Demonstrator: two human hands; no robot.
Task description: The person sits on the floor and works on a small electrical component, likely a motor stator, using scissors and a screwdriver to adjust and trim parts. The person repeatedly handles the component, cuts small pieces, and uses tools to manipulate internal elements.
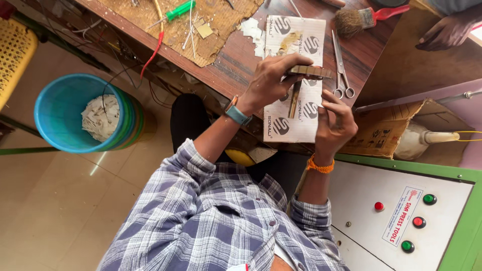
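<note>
Seen from above, both of the person's forearms reach forward and upward in the view, sleeves of a checked shirt rolled to just above the elbows. The left hand (pixel 273 75) sits higher, its back facing the camera, wrist bent, fingers (pixel 296 61) curled over and pinched closed with the thumb tucked beneath. A blue-strapped watch circles the left wrist. The right hand (pixel 335 120) sits lower and just to the right, fingers pointing up and gently bent, index finger extended toward the left hand's fingertips. An orange thread band wraps the right wrist. The two hands are close, nearly touching.
</note>
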